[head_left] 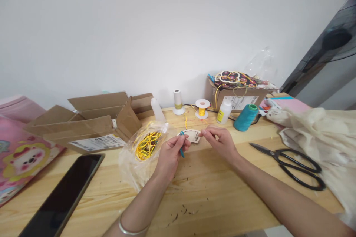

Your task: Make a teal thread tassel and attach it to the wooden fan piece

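My left hand [172, 152] is closed in a pinch on a teal tassel cord [182, 152], with a small loop standing above the fingertips and a short end hanging below. Just behind it lies a pale fan-shaped piece [191, 136] with a cut-out pattern at its right end. My right hand [219, 140] is to the right of that piece, thumb and forefinger pinched together at its edge. Whatever is between those fingertips is too small to make out. A teal thread cone [246, 117] stands beyond my right hand.
Black scissors [289, 163] lie at right beside cream cloth [319, 144]. A bag of yellow cord [147, 146], a phone [63, 192] and an open carton [91, 126] are at left. Behind stand a yellow spool [201, 112], a white bottle [224, 111] and a filled box [239, 98].
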The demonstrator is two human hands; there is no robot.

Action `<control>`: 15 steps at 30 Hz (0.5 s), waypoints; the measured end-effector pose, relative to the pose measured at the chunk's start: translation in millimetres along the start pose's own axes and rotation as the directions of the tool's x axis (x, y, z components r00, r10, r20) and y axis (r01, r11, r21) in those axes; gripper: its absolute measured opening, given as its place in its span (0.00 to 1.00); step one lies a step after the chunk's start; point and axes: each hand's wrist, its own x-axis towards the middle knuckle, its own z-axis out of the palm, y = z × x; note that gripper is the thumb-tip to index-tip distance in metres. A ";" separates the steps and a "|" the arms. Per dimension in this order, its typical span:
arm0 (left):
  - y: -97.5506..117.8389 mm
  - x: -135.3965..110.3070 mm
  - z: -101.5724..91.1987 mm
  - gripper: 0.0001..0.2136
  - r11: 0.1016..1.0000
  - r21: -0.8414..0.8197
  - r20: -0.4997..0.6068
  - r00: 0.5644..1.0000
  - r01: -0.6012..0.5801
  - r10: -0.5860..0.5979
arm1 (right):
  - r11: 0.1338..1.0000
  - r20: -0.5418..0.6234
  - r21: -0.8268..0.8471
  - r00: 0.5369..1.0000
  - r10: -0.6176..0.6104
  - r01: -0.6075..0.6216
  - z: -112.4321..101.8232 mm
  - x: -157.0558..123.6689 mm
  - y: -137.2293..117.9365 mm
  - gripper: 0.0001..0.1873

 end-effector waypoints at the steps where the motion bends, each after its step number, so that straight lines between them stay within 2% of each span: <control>1: 0.0 0.0 0.2 0.11 1.000 0.000 0.002 1.000 0.001 -0.001 | 1.000 0.000 0.002 1.000 -0.003 0.003 0.0 0.1 -0.1 0.15; 15: 0.0 -1.4 0.5 0.10 1.000 0.006 0.003 1.000 0.003 -0.003 | 1.000 0.013 -0.007 1.000 0.028 -0.028 0.3 0.0 -0.4 0.16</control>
